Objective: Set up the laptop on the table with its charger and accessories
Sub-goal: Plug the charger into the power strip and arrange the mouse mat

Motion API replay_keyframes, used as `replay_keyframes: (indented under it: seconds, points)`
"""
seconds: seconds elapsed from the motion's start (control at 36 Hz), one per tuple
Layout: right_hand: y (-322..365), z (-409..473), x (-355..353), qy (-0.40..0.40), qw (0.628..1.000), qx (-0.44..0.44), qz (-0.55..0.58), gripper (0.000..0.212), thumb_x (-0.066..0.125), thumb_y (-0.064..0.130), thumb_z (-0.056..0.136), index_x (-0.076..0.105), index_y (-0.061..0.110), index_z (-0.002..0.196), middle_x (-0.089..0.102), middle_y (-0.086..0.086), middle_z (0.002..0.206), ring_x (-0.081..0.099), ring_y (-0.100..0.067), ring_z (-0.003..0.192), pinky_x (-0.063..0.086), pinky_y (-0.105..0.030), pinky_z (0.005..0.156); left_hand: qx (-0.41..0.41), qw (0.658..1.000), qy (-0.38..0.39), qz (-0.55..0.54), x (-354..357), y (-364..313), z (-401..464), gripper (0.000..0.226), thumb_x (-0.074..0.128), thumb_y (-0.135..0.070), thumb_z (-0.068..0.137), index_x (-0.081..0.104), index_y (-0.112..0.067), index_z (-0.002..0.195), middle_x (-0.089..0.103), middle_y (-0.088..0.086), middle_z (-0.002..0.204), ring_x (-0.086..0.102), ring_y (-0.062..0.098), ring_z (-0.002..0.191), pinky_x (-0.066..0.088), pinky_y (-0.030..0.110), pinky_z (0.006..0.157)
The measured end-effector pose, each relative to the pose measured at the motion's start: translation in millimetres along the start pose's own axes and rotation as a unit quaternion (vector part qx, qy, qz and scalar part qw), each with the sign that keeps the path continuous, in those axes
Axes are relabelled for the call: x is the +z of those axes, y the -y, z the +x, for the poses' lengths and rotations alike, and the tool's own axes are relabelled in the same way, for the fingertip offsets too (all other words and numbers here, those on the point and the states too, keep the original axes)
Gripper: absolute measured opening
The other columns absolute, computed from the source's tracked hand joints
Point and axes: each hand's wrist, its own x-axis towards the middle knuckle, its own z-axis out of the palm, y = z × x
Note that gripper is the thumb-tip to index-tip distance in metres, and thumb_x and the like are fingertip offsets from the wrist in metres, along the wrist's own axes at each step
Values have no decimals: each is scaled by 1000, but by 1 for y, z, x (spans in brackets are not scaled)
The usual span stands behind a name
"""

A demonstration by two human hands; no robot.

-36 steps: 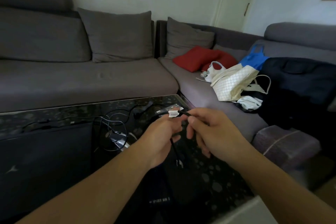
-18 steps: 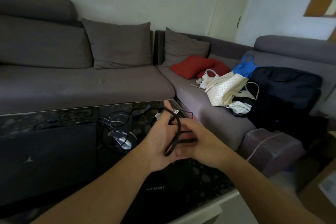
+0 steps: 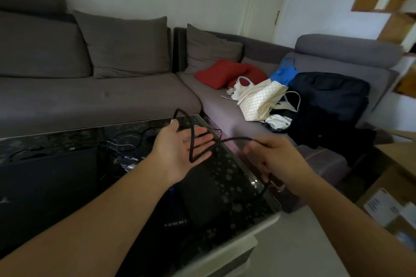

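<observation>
Head view: the left hand (image 3: 180, 150) is palm-up with fingers spread; a loop of black cable (image 3: 192, 139) drapes across them. The right hand (image 3: 275, 155) (blurred) pinches the same cable, which hangs down over the table (image 3: 238, 177) edge.

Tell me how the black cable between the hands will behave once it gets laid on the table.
Probably floppy: the black cable drapes over the open left hand and sags below the right hand. It keeps sharp kinks, so it may spring back into loops. Likely light, since loose fingers carry it.
</observation>
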Motion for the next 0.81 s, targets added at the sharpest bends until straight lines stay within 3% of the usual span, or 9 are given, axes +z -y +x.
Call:
replay_keyframes:
  seconds: [0.14,0.25,0.33,0.42,0.47,0.56,0.64,0.72,0.81]
  points:
    - [27,-11,-27,2,985,92,145,31,47,16,110,70,-5,109,33,4,58,25,-10,47,17,-23,39,-14,985,12,174,16,39,-6,38,38,-14,107,72,-3,120,78,16,115,76,30,107,58,42,95]
    - [32,-16,-43,42,952,189,238,35,41,18,113,69,0,102,29,7,56,23,-5,42,19,-18,31,-25,911,151,384,46,87,-23,58,42,24,92,57,0,143,63,18,142,61,24,127,51,12,85]
    - [22,-18,-51,28,920,236,313,36,38,18,114,65,-2,102,28,7,55,23,-2,37,18,-15,29,-55,863,224,449,71,124,-38,51,55,7,99,56,-11,146,63,6,142,60,11,121,47,7,84]
    - [2,-19,-53,-29,895,253,367,33,35,15,113,60,-4,104,29,7,53,25,-3,37,20,-15,30,-78,836,261,476,81,157,-49,21,57,-20,106,72,-14,120,76,2,114,66,8,97,55,20,91]
    - [-20,-19,-55,-92,893,255,360,29,35,8,111,58,0,96,37,4,52,31,-5,37,27,-18,31,-81,838,260,474,83,178,-50,21,51,-22,109,71,-16,105,77,-2,93,65,5,81,57,21,81]
    - [-60,-27,-55,-151,971,182,44,9,53,9,94,62,7,92,62,-13,80,61,-24,60,59,-38,55,-43,840,210,498,82,198,-49,23,48,-24,109,68,-21,98,70,-8,77,58,-1,64,48,16,61]
    - [-100,-47,-55,-158,939,8,-305,47,67,1,81,68,12,127,52,-17,137,57,-37,119,50,-44,106,-13,821,211,531,79,207,-48,22,51,-21,108,70,-16,99,64,-8,76,56,-2,65,49,17,67]
    - [-94,-90,-50,-57,937,-194,-285,48,45,3,77,76,8,113,62,-12,134,54,-23,128,40,-30,112,1,787,215,579,78,209,-45,21,52,-20,107,72,-20,100,68,-5,84,59,1,75,52,23,76]
    - [-85,-125,-48,128,931,-143,-310,54,49,8,72,75,10,119,73,-4,121,54,-15,123,20,-14,120,8,766,224,603,78,209,-40,16,54,-19,106,70,-19,103,69,-8,88,61,3,78,55,28,83]
